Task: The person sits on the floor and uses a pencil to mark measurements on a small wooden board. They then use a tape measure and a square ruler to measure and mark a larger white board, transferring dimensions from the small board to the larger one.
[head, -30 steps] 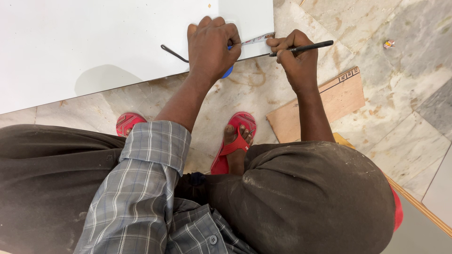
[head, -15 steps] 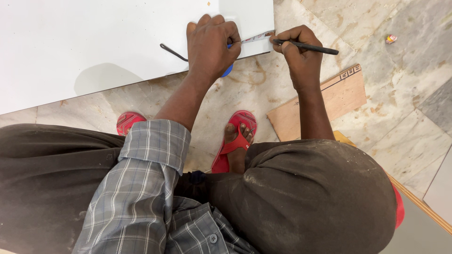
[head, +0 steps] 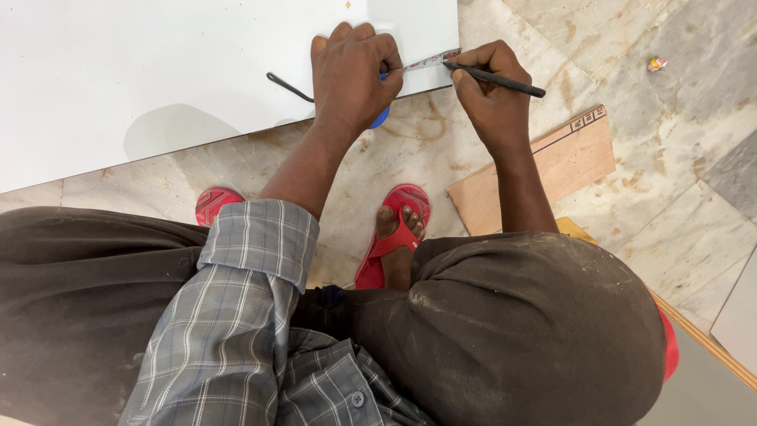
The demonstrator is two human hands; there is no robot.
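Left hand [head: 352, 75] is clamped over a blue tape measure [head: 382, 118] at the near edge of the white board [head: 158, 71], its blade [head: 430, 60] running right to the corner; right hand [head: 493, 99] pinches a black pen [head: 497, 79], tip at the blade. Risk: blade is pinned at the case end only, so it could skew or retract and the mark lands off. The case overhangs the edge, so it could slip off.

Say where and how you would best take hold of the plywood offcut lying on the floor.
Probably by the far right edge of the plywood offcut, coming from the right. It lies flat on the marble floor, so fingers must hook under a free edge, and the near left end sits close beside the right hand's forearm and the knee.
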